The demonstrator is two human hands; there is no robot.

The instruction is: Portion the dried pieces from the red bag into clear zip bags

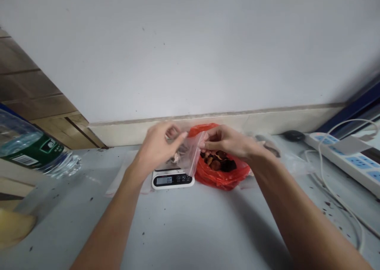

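Observation:
My left hand (158, 145) and my right hand (227, 141) both pinch the top edge of a small clear plastic bag (190, 155), held up above a white digital kitchen scale (172, 179). The bag holds a few brownish pieces at its bottom. The scale's display reads 0.0. Right of the scale, under my right hand, sits an open red plastic bag (221, 175) with dark reddish-brown dried pieces inside.
A clear plastic water bottle with a green label (32, 149) lies at the left. A white power strip (347, 159) with a white cable (341, 200) runs along the right. A black round object (293, 135) sits by the wall. More clear bags (285, 159) lie behind my right wrist.

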